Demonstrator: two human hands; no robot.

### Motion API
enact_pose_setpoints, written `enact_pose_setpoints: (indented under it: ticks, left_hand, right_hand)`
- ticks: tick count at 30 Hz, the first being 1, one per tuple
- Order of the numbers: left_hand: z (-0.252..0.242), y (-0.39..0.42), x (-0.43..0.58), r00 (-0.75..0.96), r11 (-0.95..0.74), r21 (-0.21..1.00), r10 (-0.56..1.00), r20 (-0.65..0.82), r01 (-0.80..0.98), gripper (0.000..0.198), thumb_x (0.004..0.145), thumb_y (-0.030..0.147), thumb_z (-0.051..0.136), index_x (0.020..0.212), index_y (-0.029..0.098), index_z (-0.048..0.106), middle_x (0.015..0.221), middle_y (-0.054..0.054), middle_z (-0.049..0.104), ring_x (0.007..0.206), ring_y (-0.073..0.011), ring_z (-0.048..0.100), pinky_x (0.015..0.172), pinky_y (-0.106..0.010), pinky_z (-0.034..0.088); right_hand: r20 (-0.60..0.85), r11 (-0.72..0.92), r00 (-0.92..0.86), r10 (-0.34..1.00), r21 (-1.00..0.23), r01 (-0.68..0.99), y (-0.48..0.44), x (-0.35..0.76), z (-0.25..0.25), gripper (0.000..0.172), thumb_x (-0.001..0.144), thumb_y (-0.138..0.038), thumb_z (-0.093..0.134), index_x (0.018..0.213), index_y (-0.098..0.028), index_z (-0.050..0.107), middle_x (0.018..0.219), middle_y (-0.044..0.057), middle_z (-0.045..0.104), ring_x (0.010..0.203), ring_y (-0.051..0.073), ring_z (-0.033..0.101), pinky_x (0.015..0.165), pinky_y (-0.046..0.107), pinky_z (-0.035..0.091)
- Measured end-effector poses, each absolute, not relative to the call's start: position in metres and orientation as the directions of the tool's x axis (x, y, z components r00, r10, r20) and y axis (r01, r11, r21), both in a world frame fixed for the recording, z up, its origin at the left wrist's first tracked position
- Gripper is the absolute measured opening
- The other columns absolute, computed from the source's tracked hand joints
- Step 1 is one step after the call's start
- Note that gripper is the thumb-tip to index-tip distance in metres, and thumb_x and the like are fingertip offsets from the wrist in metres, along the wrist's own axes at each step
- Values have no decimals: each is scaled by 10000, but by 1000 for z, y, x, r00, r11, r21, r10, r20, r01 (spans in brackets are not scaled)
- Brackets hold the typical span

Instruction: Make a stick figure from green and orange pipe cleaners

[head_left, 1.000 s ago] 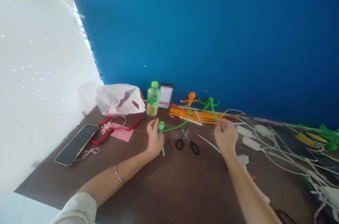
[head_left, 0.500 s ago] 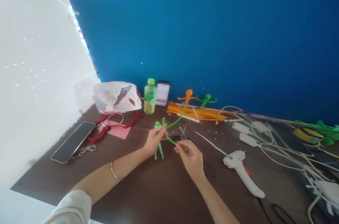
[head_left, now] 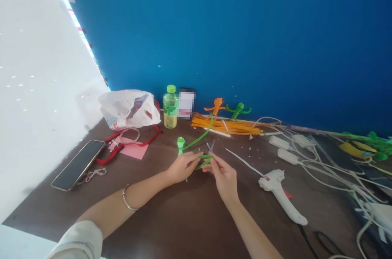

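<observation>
the bent green stem (head_left: 206, 156) — pinched by the left hand (head_left: 183, 167) and right hand (head_left: 226, 174), just before the scissors (head_left: 210, 149) — should prove light, soft and bendy, best gripped near its ends.

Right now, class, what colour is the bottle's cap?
The cap is bright green, best seen in the head view.

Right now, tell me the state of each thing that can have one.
Green strand, held, bent
Left hand, closed on it
Right hand, pinching it
Light green figure, partly hidden
Scissors, blades apart
Bottle, upright, capped
Phone, screen up, dark
Glue gun, lying down
Plastic bag, rumpled
Orange figure, upright, arms spread
Dark green figure, arms spread
Orange strands, lying heaped
Pink paper, flat
</observation>
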State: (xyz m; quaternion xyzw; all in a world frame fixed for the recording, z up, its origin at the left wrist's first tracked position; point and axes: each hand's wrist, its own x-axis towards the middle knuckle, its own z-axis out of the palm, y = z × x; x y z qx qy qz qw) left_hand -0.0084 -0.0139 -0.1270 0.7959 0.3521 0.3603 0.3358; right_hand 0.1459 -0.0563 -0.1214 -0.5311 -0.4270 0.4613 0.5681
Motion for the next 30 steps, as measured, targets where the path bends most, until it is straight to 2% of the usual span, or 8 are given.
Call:
enact_pose_setpoints:
  ticks: [6, 12, 17, 20, 23, 25, 30]
  left_hand:
    - [-125, -15, -8, 519, -558, 763, 781, 348, 328, 367, 873, 293, 325, 1122, 154, 556, 680, -29, 542, 618, -112, 492, 614, -226, 403]
    - [-126, -16, -7, 557, -587, 736, 755, 346, 338, 355, 875, 272, 325, 1135, 171, 545, 633, -7, 490, 583, -100, 444, 578, -209, 369]
    - [-128, -15, -9, 565, -593, 733, 748, 348, 333, 380, 878, 288, 317, 1167, 152, 522, 641, -16, 492, 600, -108, 461, 593, -223, 393]
    - [-130, -16, -10, 542, -537, 793, 774, 327, 288, 384, 864, 323, 356, 1179, 166, 508, 732, -41, 550, 671, -122, 519, 645, -249, 438]
    - [-133, -16, -9, 487, -451, 873, 814, 317, 185, 512, 766, 380, 534, 1231, 188, 439, 946, -77, 580, 798, -151, 567, 674, -266, 483]
    - [-134, -16, -8, 441, -432, 889, 834, 331, 150, 554, 719, 384, 592, 1217, 189, 447, 1002, -89, 588, 844, -165, 579, 672, -268, 500]
    - [-131, -14, -9, 381, -512, 827, 830, 407, 233, 380, 762, 364, 545, 1094, 181, 560, 893, -74, 656, 776, -160, 612, 629, -260, 508]
  right_hand:
    - [22, 28, 229, 973, -999, -26, -57, 144, -118, 425, 705, -374, 623, 1060, -142, 598, 655, 30, 658, 546, 155, 621, 586, 341, 552]
    - [28, 43, 216, 976, -997, -64, -58, 141, -113, 334, 686, -347, 649, 956, -153, 622, 661, 23, 655, 529, 150, 618, 549, 323, 551]
    - [19, 41, 198, 980, -993, -109, -59, 140, -111, 261, 675, -319, 667, 866, -149, 615, 644, 25, 653, 555, 168, 632, 536, 318, 552]
    - [25, 52, 227, 974, -992, -115, -58, 143, -114, 220, 683, -313, 661, 816, -147, 603, 643, 31, 657, 562, 167, 635, 557, 320, 556]
    - [42, 86, 265, 963, -984, -156, -56, 147, -120, 201, 691, -306, 657, 804, -154, 590, 667, 35, 666, 599, 172, 646, 609, 337, 560]
    - [43, 100, 266, 963, -974, -204, -54, 150, -124, 186, 692, -293, 659, 797, -159, 585, 689, 34, 670, 621, 171, 651, 634, 343, 560]
    - [13, 85, 252, 968, -957, -278, -54, 151, -123, 184, 671, -292, 681, 757, -154, 596, 697, 29, 667, 655, 176, 659, 669, 350, 561]
